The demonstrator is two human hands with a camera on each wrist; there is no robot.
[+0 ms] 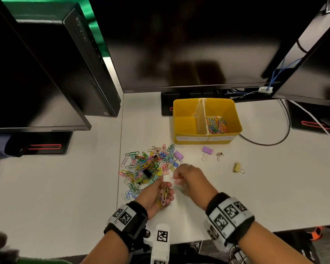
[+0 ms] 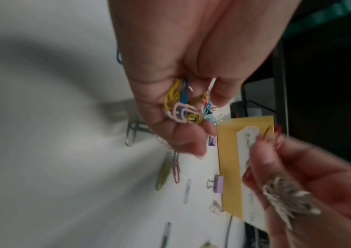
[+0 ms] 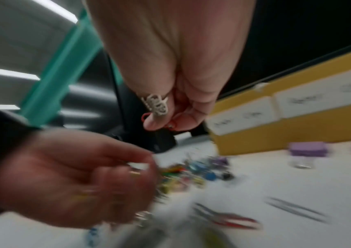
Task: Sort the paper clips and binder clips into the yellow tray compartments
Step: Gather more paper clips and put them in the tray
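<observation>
Paper clips (image 1: 163,195), yellow, blue and pink, lie bunched in the left hand (image 1: 156,197), whose fingers curl round them with the palm up. Just right of it the right hand (image 1: 189,180) pinches a red clip (image 3: 171,125) between thumb and fingers; a ring (image 3: 156,104) sits on that hand. Just beyond the left hand's fingertips the mixed pile (image 1: 151,164) of paper and binder clips spreads on the white desk (image 1: 65,187). Past the right hand lie loose binder clips: a purple one (image 1: 207,150), a small one (image 1: 219,155) and an olive one (image 1: 237,167). Farthest, the tray (image 1: 206,138) stands with paper clips in its right compartment (image 1: 217,123).
</observation>
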